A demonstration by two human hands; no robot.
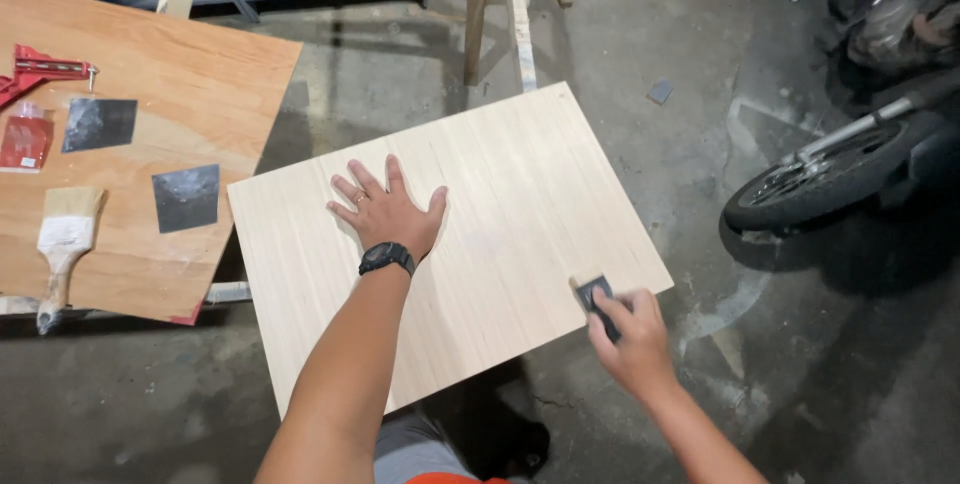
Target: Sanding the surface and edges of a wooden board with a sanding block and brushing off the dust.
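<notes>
pale board [500, 204] | dark grey sandpaper [596, 296] | black watch [386, 258] | red clamp [40, 69]

Bare forearms; black wristwatch [386, 258] and ring on left hand [388, 209].

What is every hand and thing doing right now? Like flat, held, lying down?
Left hand: open, fingers spread, flat on the pale board.
Right hand: closed on the sandpaper piece.
Sandpaper piece: held, at the board's right edge.
Pale board: lying flat, bare wood.
Paintbrush: lying on the plywood sheet.
Two dark sandpaper squares: lying flat, unused.
Motorcycle wheel: standing on the floor.
</notes>
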